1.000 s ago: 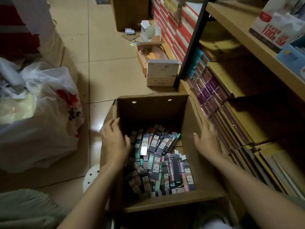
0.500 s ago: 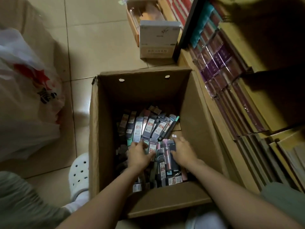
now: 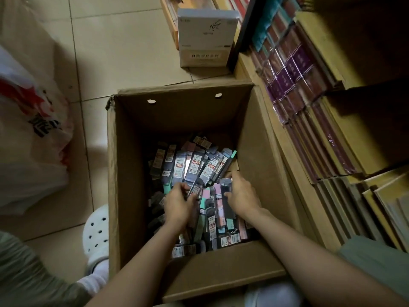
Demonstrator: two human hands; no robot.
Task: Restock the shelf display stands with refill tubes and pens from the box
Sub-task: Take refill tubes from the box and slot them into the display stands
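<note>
An open cardboard box [image 3: 263, 138] stands on the floor, its bottom covered with several flat refill tubes [image 3: 192, 165] in grey, mint and pink. Both my hands are down inside it. My left hand [image 3: 178, 201] pinches one dark refill tube [image 3: 195, 185] that sticks up towards the far side. My right hand [image 3: 240, 193] grips another dark refill tube [image 3: 226, 187] lying on top of the pile. The display stands are out of view.
A wooden shelf [image 3: 250, 69] packed with wrapped notebooks [image 3: 294, 69] runs along the right of the box. A white carton [image 3: 205, 36] stands on the tiled floor beyond it. A white plastic bag [image 3: 28, 134] lies at the left. A white clog [image 3: 96, 235] sits beside the box.
My hands left the box's side walls and dropped into the pile. Each has now picked up a tube. The view has tilted down and closer to the box.
</note>
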